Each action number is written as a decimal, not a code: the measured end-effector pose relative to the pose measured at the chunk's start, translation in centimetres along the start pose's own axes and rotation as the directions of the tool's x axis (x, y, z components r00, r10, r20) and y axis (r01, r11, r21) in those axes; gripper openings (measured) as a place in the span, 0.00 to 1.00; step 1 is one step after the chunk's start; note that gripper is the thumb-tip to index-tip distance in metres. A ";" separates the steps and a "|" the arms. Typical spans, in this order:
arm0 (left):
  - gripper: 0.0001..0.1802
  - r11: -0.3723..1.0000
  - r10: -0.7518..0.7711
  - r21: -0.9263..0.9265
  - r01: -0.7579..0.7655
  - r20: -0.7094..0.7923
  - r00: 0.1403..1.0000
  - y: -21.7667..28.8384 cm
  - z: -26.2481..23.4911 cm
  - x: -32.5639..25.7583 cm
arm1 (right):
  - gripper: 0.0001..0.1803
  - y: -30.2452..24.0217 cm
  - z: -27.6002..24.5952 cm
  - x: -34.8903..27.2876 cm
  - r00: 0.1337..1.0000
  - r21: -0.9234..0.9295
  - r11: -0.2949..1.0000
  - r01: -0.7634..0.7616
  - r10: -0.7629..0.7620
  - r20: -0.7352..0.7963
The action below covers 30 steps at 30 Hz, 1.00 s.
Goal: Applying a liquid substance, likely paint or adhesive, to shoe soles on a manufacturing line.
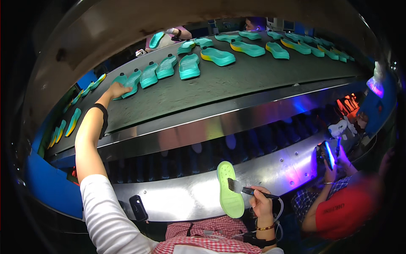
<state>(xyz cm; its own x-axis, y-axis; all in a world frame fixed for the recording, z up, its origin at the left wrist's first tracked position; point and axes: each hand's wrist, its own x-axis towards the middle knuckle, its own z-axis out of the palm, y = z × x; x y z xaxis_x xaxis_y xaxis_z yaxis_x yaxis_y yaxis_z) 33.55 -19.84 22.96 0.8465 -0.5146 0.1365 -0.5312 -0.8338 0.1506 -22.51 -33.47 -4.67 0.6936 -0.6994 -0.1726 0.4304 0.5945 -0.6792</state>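
My left hand (116, 89) reaches far out onto the grey conveyor belt (220, 82), fingers resting on a teal shoe sole (132, 83) at the left end of a row; whether it grips the sole I cannot tell. My right hand (261, 204) is low in front of my chest, closed on a black-handled brush (255, 192). The brush's bristles press on the underside of a light green sole (230, 189) that stands upright beside that hand. How the green sole is held up is hidden.
Several teal and yellow soles (218, 56) lie in rows along the belt. A shiny metal rail (203, 127) and panel (186, 197) run below it. At the right, a person in red (344, 209) holds a sole under violet light (328, 154). Another person's hand (169, 36) works across the belt.
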 end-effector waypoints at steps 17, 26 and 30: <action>0.21 0.897 0.404 -0.266 -0.353 0.167 0.899 11.8 0.5 -6.1 | 0.11 0.5 2.3 -1.1 0.992 -0.174 0.984 0.035 -0.014 0.122; 0.14 0.883 0.454 0.205 -0.421 -0.155 0.877 -3.2 0.6 -10.1 | 0.15 0.6 4.9 -1.8 0.974 -0.299 0.951 0.074 -0.004 0.228; 0.12 0.732 0.436 -0.377 -0.568 -0.381 0.815 -4.1 3.4 -16.6 | 0.13 0.2 4.8 -2.8 0.977 -0.235 0.969 0.076 -0.025 0.212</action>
<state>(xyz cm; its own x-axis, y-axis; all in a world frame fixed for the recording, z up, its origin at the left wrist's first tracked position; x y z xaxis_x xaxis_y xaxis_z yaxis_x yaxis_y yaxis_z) 21.80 -8.57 16.73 0.4447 -0.7069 0.5501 -0.8830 -0.2430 0.4016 -21.59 -29.49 -0.85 0.7891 -0.6142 -0.0007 0.3338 0.4297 -0.8390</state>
